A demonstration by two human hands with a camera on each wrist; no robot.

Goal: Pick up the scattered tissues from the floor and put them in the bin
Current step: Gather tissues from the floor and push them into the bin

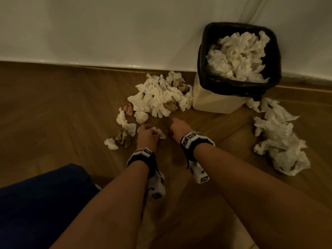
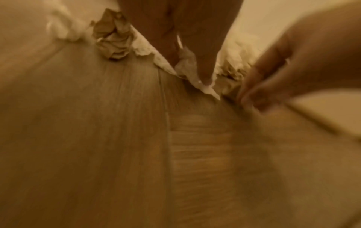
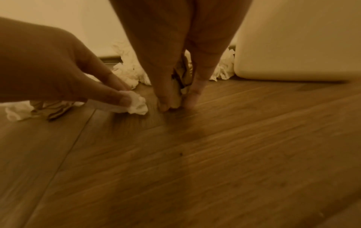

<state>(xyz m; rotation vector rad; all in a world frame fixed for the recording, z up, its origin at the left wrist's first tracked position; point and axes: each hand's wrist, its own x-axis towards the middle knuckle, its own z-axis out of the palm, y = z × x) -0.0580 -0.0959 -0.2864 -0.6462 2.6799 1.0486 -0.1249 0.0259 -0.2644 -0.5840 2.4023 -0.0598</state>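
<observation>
Crumpled white tissues [image 1: 158,96] lie heaped on the wooden floor left of the bin [image 1: 239,56], which is lined with a black bag and holds many tissues. A second heap [image 1: 280,137] lies to the bin's right. My left hand [image 1: 148,135] pinches a small white tissue [image 1: 160,133] [image 3: 136,105] [image 2: 187,67] at floor level. My right hand [image 1: 177,127] [image 3: 173,101] pinches a brownish crumpled paper [image 3: 180,83] just off the floor, close beside the left hand.
Loose tissues and a brown paper ball [image 1: 123,138] [image 2: 113,41] lie left of my left hand. A white wall with skirting [image 1: 107,66] runs behind. My blue-clad knee [image 1: 45,196] is at the lower left. Bare floor [image 1: 53,114] spreads to the left.
</observation>
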